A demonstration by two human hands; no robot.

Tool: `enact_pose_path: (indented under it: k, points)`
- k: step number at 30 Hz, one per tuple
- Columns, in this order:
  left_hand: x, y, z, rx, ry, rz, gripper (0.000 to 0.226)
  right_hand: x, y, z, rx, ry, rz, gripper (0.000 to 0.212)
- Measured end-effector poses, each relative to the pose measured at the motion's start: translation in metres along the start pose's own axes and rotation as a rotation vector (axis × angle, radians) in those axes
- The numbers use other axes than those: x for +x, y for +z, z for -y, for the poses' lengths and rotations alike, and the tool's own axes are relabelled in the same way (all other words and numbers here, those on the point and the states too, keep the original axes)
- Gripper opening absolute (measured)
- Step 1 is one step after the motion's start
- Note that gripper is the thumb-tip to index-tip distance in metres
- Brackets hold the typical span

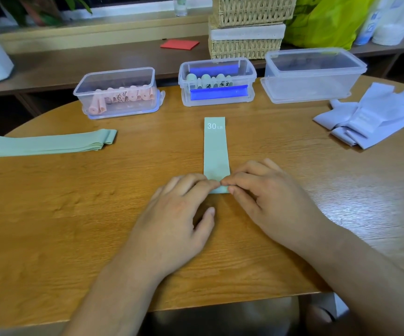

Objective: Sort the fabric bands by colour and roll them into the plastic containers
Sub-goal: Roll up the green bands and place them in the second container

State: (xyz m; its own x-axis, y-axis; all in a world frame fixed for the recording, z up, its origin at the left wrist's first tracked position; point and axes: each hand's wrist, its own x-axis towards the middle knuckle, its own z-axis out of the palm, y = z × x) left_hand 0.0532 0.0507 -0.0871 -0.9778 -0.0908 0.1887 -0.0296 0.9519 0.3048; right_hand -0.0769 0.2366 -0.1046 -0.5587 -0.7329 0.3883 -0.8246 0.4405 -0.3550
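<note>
Grips (179, 214) (273, 202) pinch green band (215, 151) on wooden table (75, 209).

place: home room | wooden table (75, 214) | wicker baskets (247, 44) | windowsill plant (43, 8)

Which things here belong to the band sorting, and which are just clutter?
Job: mint-green fabric band marked 30 LB, held by left hand, right hand; green band stack; lavender band pile; clear plastic container of pink rolls; container of green rolls; larger clear container.
Clutter: red flat sheet; stacked wicker baskets; lime-green bag.
</note>
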Motion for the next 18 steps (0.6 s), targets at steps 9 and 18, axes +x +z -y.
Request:
enact_pose_path:
  k: [9, 18]
  points:
    - [0.005, 0.006, 0.002, 0.064, -0.055, 0.045, 0.062, 0.001, -0.003, 0.005, -0.083, 0.017, 0.063, 0.032]
    - [0.005, 0.005, 0.002, -0.081, -0.12, -0.015, 0.074, 0.018, -0.002, 0.0, -0.036, 0.067, 0.053, 0.023]
